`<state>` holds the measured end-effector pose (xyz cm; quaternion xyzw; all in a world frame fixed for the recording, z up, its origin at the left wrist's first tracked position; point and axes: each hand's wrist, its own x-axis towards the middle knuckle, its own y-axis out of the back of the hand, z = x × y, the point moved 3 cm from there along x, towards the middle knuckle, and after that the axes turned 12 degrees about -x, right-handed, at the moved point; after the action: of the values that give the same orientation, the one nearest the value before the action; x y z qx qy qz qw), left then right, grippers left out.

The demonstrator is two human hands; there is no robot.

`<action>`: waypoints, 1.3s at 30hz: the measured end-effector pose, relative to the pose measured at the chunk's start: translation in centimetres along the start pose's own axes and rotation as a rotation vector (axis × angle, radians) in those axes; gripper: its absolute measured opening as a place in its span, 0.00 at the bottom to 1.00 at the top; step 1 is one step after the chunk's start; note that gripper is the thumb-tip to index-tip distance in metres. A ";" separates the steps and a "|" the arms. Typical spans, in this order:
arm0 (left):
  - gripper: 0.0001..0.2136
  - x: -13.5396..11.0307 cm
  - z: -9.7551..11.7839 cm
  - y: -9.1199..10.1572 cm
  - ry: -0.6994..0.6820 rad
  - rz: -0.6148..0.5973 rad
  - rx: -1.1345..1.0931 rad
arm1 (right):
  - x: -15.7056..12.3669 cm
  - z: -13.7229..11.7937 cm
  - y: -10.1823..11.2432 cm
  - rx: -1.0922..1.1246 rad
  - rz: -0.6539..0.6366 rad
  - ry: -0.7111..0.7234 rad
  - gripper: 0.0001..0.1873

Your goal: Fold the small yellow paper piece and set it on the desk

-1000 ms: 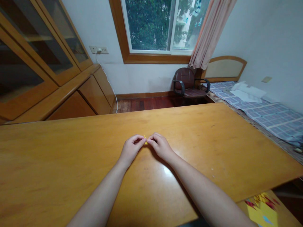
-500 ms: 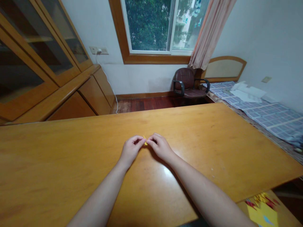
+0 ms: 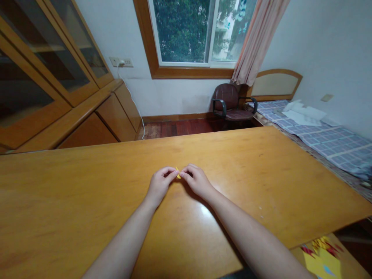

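Observation:
A small piece of yellow paper (image 3: 178, 176), seemingly folded, is held between my two hands just above the middle of the table. My left hand (image 3: 161, 182) pinches its left side between thumb and forefinger. From the other side, the thumb and fingertips of my right hand (image 3: 198, 181) are closed on its right edge. Only a thin sliver shows between the fingertips; its exact shape is too small to make out.
The wooden table (image 3: 72, 201) spreads around both arms. At the lower right, a lower surface carries yellow paper (image 3: 322, 263) and several red and yellow pieces. Beyond the table stand a brown armchair (image 3: 228, 101), a bed (image 3: 325, 135) and a wooden cabinet (image 3: 87, 128).
Almost nothing differs. The yellow paper has shifted very slightly between the fingertips, while both hands keep the same place and pinch.

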<state>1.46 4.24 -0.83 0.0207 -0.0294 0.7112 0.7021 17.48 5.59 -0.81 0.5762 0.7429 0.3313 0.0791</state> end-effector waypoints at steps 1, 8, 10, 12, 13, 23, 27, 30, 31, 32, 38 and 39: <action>0.11 0.0 0.0 0.0 0.008 0.002 -0.001 | 0.0 0.1 0.0 0.011 0.004 -0.003 0.06; 0.13 0.1 -0.3 0.0 0.024 0.011 -0.080 | 0.0 0.3 0.1 0.097 0.005 -0.074 0.07; 0.12 0.1 -0.6 0.1 0.015 0.035 -0.113 | 0.0 0.4 0.2 0.145 0.007 -0.112 0.07; 0.13 0.2 -0.8 0.2 -0.017 0.056 -0.113 | 0.1 0.5 0.2 0.200 0.017 -0.143 0.08; 0.13 0.1 -0.8 0.2 -0.050 0.061 -0.090 | 0.1 0.5 0.2 0.234 0.020 -0.158 0.09; 0.10 -0.5 0.5 -0.5 -0.307 -0.075 0.150 | 0.0 0.4 0.4 0.462 -0.032 -0.245 0.10; 0.09 -0.6 0.6 -0.4 -0.305 -0.069 0.153 | 0.0 0.4 0.3 0.473 -0.039 -0.237 0.10; 0.08 -0.5 0.6 -0.3 -0.296 -0.059 0.162 | -0.1 0.4 0.3 0.470 -0.052 -0.237 0.10; 0.08 -0.5 0.7 -0.3 -0.292 -0.059 0.165 | -0.1 0.4 0.3 0.468 -0.057 -0.240 0.10; 0.07 -0.5 0.7 -0.3 -0.289 -0.056 0.169 | -0.1 0.4 0.3 0.467 -0.062 -0.243 0.10; 0.06 -0.4 0.9 -0.3 -0.292 -0.032 0.204 | 0.1 0.0 0.7 0.437 -0.028 -0.223 0.14; 0.07 -0.4 0.8 -0.4 -0.279 -0.032 0.211 | 0.1 -0.1 0.8 0.440 -0.015 -0.222 0.14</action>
<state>1.82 3.83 -0.04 0.1933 -0.0517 0.6891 0.6965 18.03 5.75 -0.28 0.6068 0.7883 0.0955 0.0352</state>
